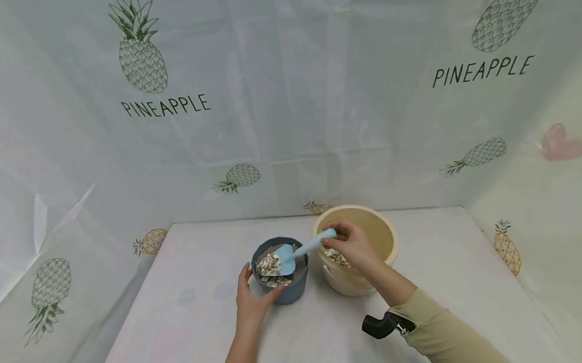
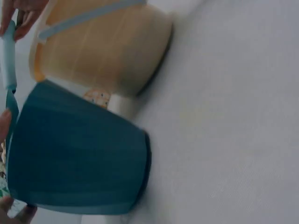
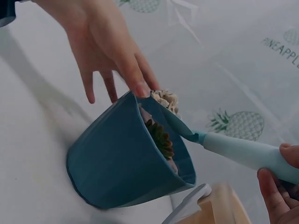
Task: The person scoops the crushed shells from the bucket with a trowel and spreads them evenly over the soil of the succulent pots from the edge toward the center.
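A blue plant pot (image 1: 294,294) stands on the table, and pale flaky chips show inside it. In the right wrist view a green-red succulent (image 3: 160,140) peeks over its rim. My left hand (image 1: 253,305) spans the pot's left and near sides, its thumb and fairly straight fingers touching the rim. With fingers and thumb, my right hand (image 1: 347,240) grips the handle end of a light-blue hand trowel (image 1: 314,243). The trowel's blade lies over the pot's mouth, tilted down to the left, with pale chips (image 1: 269,265) at its tip.
Just right of the pot stands a cream bucket (image 1: 347,287) with a pale bail handle (image 2: 93,18) and more chips (image 1: 337,257) inside. A white cloth covers the table (image 1: 179,335). Pineapple-printed sheeting (image 1: 284,117) hangs behind and at both sides.
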Tool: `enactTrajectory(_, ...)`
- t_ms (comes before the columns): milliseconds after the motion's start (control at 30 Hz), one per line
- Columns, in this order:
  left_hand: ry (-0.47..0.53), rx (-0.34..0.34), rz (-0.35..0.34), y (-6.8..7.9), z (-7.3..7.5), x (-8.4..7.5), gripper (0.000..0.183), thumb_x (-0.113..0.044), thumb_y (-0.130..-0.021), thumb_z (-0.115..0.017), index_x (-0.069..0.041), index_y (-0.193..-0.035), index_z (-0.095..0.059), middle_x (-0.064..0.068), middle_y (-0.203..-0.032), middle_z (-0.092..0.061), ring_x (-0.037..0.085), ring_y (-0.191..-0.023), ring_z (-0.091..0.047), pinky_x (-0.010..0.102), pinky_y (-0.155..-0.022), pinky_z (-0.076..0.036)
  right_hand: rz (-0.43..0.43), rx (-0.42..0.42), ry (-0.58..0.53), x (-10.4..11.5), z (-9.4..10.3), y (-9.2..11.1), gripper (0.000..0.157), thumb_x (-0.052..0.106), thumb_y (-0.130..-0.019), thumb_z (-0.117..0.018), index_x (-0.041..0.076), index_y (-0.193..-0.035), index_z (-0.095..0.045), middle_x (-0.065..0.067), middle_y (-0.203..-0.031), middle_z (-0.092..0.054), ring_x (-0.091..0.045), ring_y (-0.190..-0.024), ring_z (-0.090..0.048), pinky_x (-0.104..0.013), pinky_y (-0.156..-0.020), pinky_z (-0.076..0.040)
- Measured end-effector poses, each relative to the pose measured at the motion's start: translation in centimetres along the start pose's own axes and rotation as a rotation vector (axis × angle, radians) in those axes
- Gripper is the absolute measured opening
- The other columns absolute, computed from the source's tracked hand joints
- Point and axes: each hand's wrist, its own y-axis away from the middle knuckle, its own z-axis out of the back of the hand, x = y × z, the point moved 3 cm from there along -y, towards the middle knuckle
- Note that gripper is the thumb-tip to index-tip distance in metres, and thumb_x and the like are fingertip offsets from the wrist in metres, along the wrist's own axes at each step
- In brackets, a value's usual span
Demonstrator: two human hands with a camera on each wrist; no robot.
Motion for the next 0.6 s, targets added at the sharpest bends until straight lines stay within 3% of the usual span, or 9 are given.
enactTrajectory(200, -0.059, 0.113, -0.004, -1.3, 0.1, 0.2, 0.106, -0.021, -0.071, -0.089, -0.011, -0.154, -0.024, 0.028, -0.154, -0.024, 0.052, -0.139, -0.019, 0.068, -0.107, -0.023, 0.016, 0.029, 0.043, 0.1, -0.5, -0.6, 0.024, -0.005, -0.088, -0.067, -0.007, -0.112, -0.063, -0.020, -0.111, -0.063, -0.019, -0.089, -0.065, -0.029, -0.078, -0.057)
enactTrajectory(600, -0.053, 0.121, 0.006, -1.6, -0.2, 1.3, 0.108, -0.027, -0.072, -0.088, -0.017, -0.157, -0.022, 0.025, -0.156, -0.023, 0.050, -0.140, -0.018, 0.067, -0.108, -0.020, 0.098, 0.082, 0.162, 1.5, -1.8, -1.8, 0.019, -0.002, -0.087, -0.070, 0.001, -0.106, -0.066, -0.012, -0.104, -0.066, -0.019, -0.083, -0.062, -0.025, -0.070, -0.053)
